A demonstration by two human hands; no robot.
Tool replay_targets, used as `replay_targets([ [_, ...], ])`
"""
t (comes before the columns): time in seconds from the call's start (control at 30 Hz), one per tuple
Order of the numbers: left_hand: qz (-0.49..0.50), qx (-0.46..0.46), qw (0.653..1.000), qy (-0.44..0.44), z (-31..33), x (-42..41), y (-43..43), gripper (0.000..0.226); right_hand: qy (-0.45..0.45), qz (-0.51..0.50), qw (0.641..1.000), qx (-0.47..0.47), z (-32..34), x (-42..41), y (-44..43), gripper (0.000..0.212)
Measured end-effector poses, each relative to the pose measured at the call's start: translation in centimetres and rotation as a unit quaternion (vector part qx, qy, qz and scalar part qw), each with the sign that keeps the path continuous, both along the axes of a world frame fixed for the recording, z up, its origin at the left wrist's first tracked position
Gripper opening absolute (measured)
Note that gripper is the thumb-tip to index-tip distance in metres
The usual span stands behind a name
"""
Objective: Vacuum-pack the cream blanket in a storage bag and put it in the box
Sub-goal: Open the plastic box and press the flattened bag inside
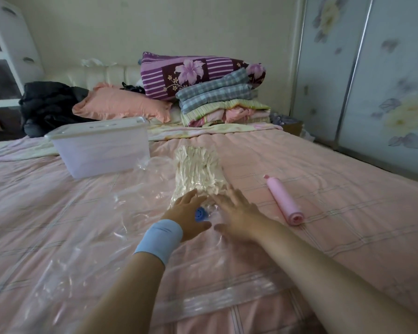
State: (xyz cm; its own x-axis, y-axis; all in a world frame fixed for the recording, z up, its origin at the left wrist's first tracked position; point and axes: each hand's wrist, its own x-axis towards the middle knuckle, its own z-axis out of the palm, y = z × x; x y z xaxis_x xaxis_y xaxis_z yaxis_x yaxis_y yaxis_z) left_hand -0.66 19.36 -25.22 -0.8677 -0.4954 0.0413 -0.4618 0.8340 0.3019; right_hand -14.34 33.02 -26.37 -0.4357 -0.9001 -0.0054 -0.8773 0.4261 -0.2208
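Since the cream blanket already looks shrunk and ribbed inside its plastic, we judge the packing to be past its middle. At far left the clear box stands on the bed with its lid on, well apart from our hands, and nothing of the blanket is in it. Nearer us the storage bag lies spread and crinkled across the pink bedcover, much of it loose and flat. Our left hand, a pale blue wristband at the wrist, lies on the bag with fingers straight and holds nothing; the blue valve sits just beside its thumb. Beyond the fingertips the cream blanket rests in the bag as a tight, wrinkled bundle, between the box and the pump. Our right hand is spread flat on the plastic beside the left, fingers splayed, gripping nothing. To the right the pink pump lies on the bed, off the valve, which suggests the air is drawn out. What seems left is to gather the slack bag, lift the lid off the box and set the pack inside. Whether the valve is capped we cannot tell.
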Motion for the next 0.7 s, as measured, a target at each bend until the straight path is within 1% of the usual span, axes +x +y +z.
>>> replay_targets([
  [0.1,-0.025,-0.005,0.999,-0.030,0.5,2.1,1.4,0.081,0.036,0.041,0.998,0.004,1.8,2.0,1.2,0.101],
  [0.17,-0.044,0.002,0.999,-0.031,1.3,3.3,2.4,0.078,0.036,0.076,0.996,0.035,2.3,2.8,2.2,0.121],
  [0.23,-0.051,0.008,0.998,-0.042,2.0,4.5,3.5,0.075,0.018,0.103,0.991,0.083,2.4,3.7,3.8,0.144],
  [0.27,-0.052,0.012,0.997,-0.055,2.2,5.1,4.0,0.076,0.006,0.110,0.988,0.111,2.3,4.2,4.5,0.152],
  [0.33,-0.052,0.027,0.993,-0.101,2.3,6.2,5.1,0.084,0.011,0.119,0.982,0.147,2.0,5.3,5.7,0.158],
  [0.4,-0.056,0.031,0.985,-0.158,1.9,6.9,6.1,0.097,0.038,0.120,0.981,0.145,1.9,6.2,6.3,0.157],
  [0.43,-0.059,0.023,0.981,-0.183,1.7,7.3,6.6,0.103,0.048,0.117,0.983,0.136,2.0,6.7,6.4,0.150],
  [0.47,-0.066,0.012,0.977,-0.203,1.6,7.5,7.1,0.110,0.054,0.110,0.985,0.124,2.2,7.1,6.4,0.138],
  [0.5,-0.071,0.000,0.974,-0.214,1.6,7.8,7.5,0.115,0.064,0.102,0.987,0.101,2.5,7.4,6.4,0.118],
  [0.57,-0.074,-0.032,0.974,-0.211,1.9,8.3,8.0,0.119,0.117,0.094,0.988,0.019,3.3,7.8,6.5,0.067],
  [0.6,-0.069,-0.056,0.976,-0.198,2.1,8.5,8.1,0.115,0.156,0.092,0.983,-0.025,3.8,7.7,6.5,0.047],
  [0.63,-0.057,-0.082,0.980,-0.170,2.5,8.6,7.9,0.103,0.192,0.088,0.975,-0.068,4.1,7.4,6.5,0.034],
  [0.67,-0.034,-0.107,0.986,-0.124,3.1,8.8,7.4,0.087,0.223,0.084,0.966,-0.103,4.5,7.1,6.4,0.026],
  [0.7,-0.008,-0.128,0.989,-0.070,3.7,8.9,6.7,0.068,0.247,0.070,0.957,-0.136,4.8,6.6,6.3,0.023],
])
